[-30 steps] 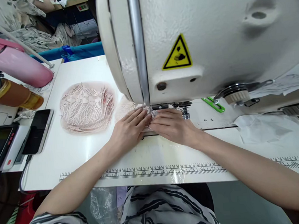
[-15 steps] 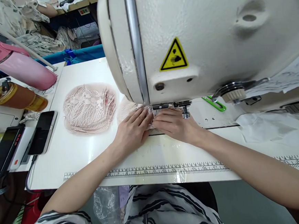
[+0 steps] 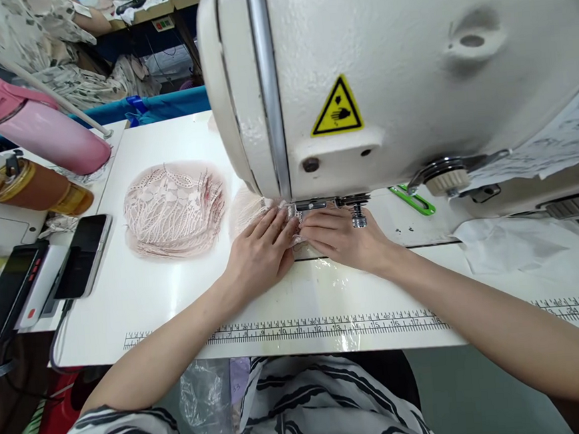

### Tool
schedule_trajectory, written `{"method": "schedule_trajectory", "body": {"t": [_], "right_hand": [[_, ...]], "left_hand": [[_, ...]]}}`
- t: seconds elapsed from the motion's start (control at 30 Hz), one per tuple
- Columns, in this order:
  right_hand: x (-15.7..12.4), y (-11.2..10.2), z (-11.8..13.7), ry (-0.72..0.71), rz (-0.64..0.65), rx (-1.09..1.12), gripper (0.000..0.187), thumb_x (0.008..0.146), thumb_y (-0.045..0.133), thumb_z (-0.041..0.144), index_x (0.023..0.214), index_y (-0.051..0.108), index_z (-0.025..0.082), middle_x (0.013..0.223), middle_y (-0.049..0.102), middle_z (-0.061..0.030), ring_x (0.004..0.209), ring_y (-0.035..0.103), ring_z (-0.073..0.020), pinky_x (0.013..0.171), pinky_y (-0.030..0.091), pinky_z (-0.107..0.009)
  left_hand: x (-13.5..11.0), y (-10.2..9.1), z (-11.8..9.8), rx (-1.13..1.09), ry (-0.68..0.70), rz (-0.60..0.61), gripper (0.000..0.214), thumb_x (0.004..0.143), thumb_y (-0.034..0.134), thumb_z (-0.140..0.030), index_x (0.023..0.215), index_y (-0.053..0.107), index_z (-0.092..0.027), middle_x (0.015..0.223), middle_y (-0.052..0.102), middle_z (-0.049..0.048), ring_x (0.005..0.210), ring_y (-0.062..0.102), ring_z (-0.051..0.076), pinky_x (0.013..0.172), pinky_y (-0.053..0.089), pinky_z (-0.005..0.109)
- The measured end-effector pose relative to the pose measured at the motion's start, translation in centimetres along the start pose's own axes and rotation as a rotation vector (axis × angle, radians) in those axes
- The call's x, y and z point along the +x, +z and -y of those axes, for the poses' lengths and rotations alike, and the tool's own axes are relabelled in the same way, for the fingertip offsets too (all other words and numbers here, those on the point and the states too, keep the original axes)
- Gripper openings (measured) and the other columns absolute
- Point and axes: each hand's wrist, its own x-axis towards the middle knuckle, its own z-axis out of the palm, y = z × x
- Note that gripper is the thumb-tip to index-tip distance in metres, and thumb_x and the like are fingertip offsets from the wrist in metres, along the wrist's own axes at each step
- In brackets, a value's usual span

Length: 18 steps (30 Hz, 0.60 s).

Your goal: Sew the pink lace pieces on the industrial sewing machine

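Observation:
A pale pink lace piece (image 3: 249, 210) lies under the head of a white sewing machine (image 3: 383, 76), close to the needle area (image 3: 357, 215). My left hand (image 3: 259, 253) rests on the lace with fingers stretched flat and close together. My right hand (image 3: 344, 239) lies beside it, fingers flat, pressing the lace just in front of the presser foot. The fingertips of both hands nearly meet. The machine head hides the far edge of the lace.
A stack of pink lace pieces (image 3: 173, 209) sits left of the machine. Further left are a phone (image 3: 82, 254), a control box (image 3: 12, 289), a brown bottle (image 3: 37, 190) and a pink bottle (image 3: 37, 133). A green tool (image 3: 413, 200) lies right of the needle. A ruler strip (image 3: 328, 326) runs along the table's front edge.
Both hands have crept slightly toward the needle with the lace. The view has shifted a little to the right.

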Motion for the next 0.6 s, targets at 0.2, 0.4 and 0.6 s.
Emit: {"method": "schedule_trajectory", "body": {"t": [0.2, 0.4, 0.6], "right_hand": [[0.4, -1.0, -0.1, -0.057, -0.103, -0.131, 0.034, 0.104, 0.04, 0.015, 0.083, 0.065, 0.021, 0.083, 0.073, 0.0054, 0.07, 0.057, -0.0083, 0.068, 0.038, -0.03], [0.2, -1.0, -0.6, -0.059, -0.103, -0.104, 0.019, 0.101, 0.052, 0.021, 0.089, 0.067, 0.022, 0.097, 0.076, 0.0035, 0.082, 0.064, -0.0128, 0.073, 0.04, -0.032], [-0.2, -0.4, -1.2, 0.033, -0.065, -0.009, 0.018, 0.101, 0.052, 0.028, 0.096, 0.069, 0.027, 0.099, 0.074, 0.0005, 0.087, 0.064, -0.016, 0.077, 0.042, -0.034]], "left_hand": [[0.1, 0.0, -0.1, 0.04, 0.015, -0.025, 0.04, 0.098, 0.053, -0.024, 0.133, 0.063, -0.008, 0.137, 0.063, 0.019, 0.129, 0.061, 0.033, 0.103, 0.057, 0.047], [0.1, 0.2, -0.1, 0.038, 0.015, -0.035, 0.038, 0.099, 0.054, -0.025, 0.133, 0.063, -0.011, 0.137, 0.064, 0.0186, 0.128, 0.062, 0.033, 0.098, 0.059, 0.046], [0.1, 0.2, 0.0, -0.021, -0.041, 0.014, 0.04, 0.1, 0.054, -0.026, 0.137, 0.06, -0.015, 0.141, 0.061, 0.0162, 0.135, 0.056, 0.032, 0.105, 0.055, 0.047]]}}
